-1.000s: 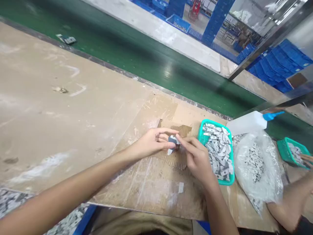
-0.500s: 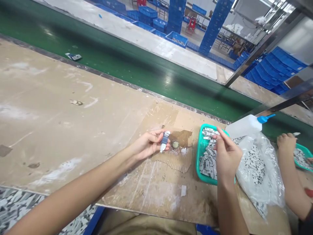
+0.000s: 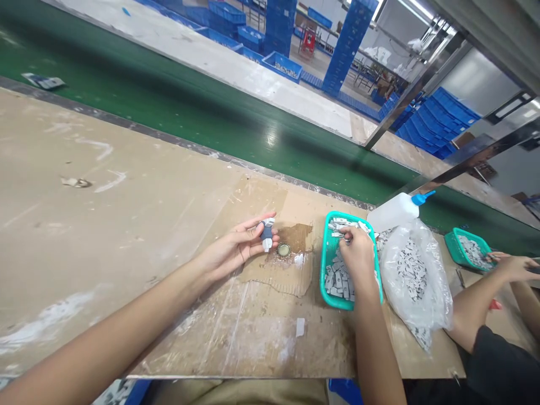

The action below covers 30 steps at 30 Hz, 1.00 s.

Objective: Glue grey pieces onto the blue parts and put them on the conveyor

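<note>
- Trays first: a teal tray sits on the table, part-filled with small grey metal pieces.
- Just to its right lies a clear plastic bag holding more of the same grey pieces.
- A white squeeze bottle with a blue nozzle lies on its side behind the bag.
- A second teal tray of grey pieces stands further right, beside a co-worker's hand.
- The right hand reaches down into the near tray, fingers curled together among the pieces; whether it grips one cannot be told.
- The left hand hovers palm-up over a torn cardboard sheet, thumb and fingers pinched on a small grey-blue part.
- A round metal cap rests on the cardboard just beside that part.
</note>
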{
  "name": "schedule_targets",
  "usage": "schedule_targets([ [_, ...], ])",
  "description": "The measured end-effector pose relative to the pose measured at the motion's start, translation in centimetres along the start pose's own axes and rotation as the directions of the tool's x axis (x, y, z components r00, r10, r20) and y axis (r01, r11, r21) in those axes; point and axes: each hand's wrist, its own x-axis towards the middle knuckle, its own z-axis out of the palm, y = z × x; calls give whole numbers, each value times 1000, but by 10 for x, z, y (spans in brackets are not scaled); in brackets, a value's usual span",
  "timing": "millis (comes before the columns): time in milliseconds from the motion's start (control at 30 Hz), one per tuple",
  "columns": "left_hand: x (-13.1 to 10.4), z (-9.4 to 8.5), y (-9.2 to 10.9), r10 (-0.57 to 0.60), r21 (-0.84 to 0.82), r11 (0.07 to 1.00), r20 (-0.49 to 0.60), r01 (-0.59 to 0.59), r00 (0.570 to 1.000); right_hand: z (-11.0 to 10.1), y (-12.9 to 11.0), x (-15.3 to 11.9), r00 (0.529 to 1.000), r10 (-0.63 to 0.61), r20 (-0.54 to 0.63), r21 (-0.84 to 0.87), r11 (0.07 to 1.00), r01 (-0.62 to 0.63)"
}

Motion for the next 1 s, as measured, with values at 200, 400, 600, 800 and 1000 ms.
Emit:
schedule_targets([
  [200,2,3,1,-41,29,999,-18,42,999,-1,1,2,999,-27,42,-56,998,30],
  [400,2,-1,0,-101,-20,995,18,101,995,3,1,6,997,43,67,-44,998,-40],
  [600,-2,2,1,-97,-15,995,-60,96,993,2,4,8,994,105,18,135,985,-107],
  [800,-3,5,1,-2,135,991,-65,11,998,5,3,3,987,158,31,559,816,-148],
  [1000,26,2,33,100,151,986,-154,-76,983,8,-1,6,973,202,109,770,601,-212],
])
